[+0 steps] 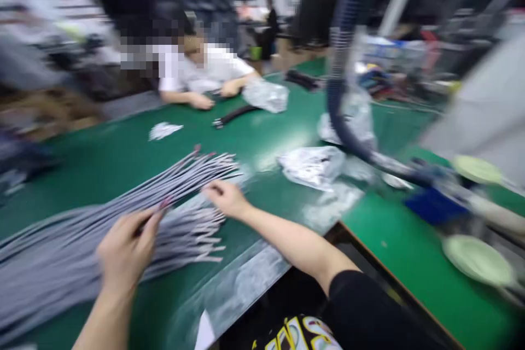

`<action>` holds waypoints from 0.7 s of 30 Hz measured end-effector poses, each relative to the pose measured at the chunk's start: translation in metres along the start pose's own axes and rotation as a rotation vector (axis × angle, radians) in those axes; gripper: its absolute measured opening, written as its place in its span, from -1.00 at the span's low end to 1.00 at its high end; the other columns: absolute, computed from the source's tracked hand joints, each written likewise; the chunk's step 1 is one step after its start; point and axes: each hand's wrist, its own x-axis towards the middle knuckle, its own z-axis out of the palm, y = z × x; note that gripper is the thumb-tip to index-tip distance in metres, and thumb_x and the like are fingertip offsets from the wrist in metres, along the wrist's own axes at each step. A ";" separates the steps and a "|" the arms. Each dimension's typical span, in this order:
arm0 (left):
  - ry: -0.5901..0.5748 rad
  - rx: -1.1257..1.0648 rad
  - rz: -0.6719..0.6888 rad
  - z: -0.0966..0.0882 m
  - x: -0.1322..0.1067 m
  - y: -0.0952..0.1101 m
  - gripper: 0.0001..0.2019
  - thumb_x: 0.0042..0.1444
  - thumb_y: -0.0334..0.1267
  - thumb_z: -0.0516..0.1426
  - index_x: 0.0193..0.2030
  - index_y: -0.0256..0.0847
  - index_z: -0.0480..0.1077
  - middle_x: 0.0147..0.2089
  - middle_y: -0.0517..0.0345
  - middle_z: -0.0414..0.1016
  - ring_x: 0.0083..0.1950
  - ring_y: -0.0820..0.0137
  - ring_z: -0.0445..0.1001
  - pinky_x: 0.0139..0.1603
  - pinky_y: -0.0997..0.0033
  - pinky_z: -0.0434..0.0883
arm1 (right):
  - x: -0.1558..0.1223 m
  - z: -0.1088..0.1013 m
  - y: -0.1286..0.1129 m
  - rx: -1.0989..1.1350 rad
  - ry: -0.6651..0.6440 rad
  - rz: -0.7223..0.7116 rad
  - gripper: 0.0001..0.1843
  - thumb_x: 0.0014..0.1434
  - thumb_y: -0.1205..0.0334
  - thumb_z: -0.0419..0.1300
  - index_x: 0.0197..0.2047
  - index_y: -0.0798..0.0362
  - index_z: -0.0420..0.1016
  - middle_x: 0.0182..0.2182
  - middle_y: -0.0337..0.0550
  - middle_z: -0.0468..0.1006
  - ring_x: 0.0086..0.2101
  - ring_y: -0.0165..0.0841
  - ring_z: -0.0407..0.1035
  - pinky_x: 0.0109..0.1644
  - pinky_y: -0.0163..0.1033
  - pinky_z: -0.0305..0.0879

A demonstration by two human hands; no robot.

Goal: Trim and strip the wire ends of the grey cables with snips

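A large bundle of grey cables [69,246] lies across the left of the green table, its pale ends pointing right. My left hand [127,240] is over the bundle, thumb and fingers closed on a grey cable [167,203] whose pinkish tip shows at the fingertips. Close to the upper cable ends, my right hand [227,197] has its fingers pinched together. Blur hides what, if anything, is between them. Similar pinkish tips show on a few cables at the far side of the bundle.
The green table [254,136] bears a clear bag of small parts [314,167], small white pieces [163,130] and a black cable [235,115]. A dark flexible hose [338,82] hangs at right, near pale green round discs [478,260]. Across the table sits a person in white [229,63].
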 end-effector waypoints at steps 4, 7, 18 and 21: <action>0.174 0.043 -0.146 -0.001 0.036 -0.038 -0.79 0.14 -0.13 0.10 -0.30 -0.18 0.50 -0.32 0.12 0.53 -0.33 0.39 0.44 -0.26 0.38 0.38 | 0.005 0.040 -0.002 0.099 -0.008 0.012 -0.72 0.19 0.07 0.12 -0.39 0.11 0.45 -0.53 -0.28 0.40 -0.48 -0.46 0.29 -0.34 -0.31 0.26; 0.184 0.026 -0.234 0.014 0.077 -0.058 -0.75 0.17 -0.15 0.07 -0.20 -0.23 0.50 -0.23 0.08 0.53 -0.27 0.40 0.44 -0.15 0.40 0.37 | 0.008 0.033 0.001 0.115 0.006 0.023 -0.73 0.13 0.05 0.12 -0.39 0.09 0.46 -0.58 -0.30 0.35 -0.53 -0.47 0.22 -0.40 -0.32 0.17; -0.275 -0.191 -0.353 0.035 0.033 -0.080 -0.68 0.13 -0.17 0.08 -0.08 -0.29 0.49 -0.12 0.02 0.58 -0.14 0.33 0.51 -0.05 0.39 0.39 | 0.011 0.019 0.003 -0.114 -0.083 0.046 -0.56 0.16 -0.11 0.05 -0.19 0.10 0.48 -0.44 -0.19 0.47 -0.42 -0.39 0.28 -0.28 -0.29 0.21; -0.507 -0.046 -0.251 0.023 0.009 -0.075 -0.75 0.11 -0.18 0.08 -0.24 -0.22 0.55 -0.19 0.07 0.60 -0.16 0.31 0.51 -0.08 0.39 0.38 | 0.012 0.017 0.006 -0.312 -0.138 -0.022 -0.55 0.24 -0.08 -0.07 -0.20 0.07 0.48 -0.36 -0.13 0.50 -0.34 -0.34 0.32 -0.20 -0.25 0.21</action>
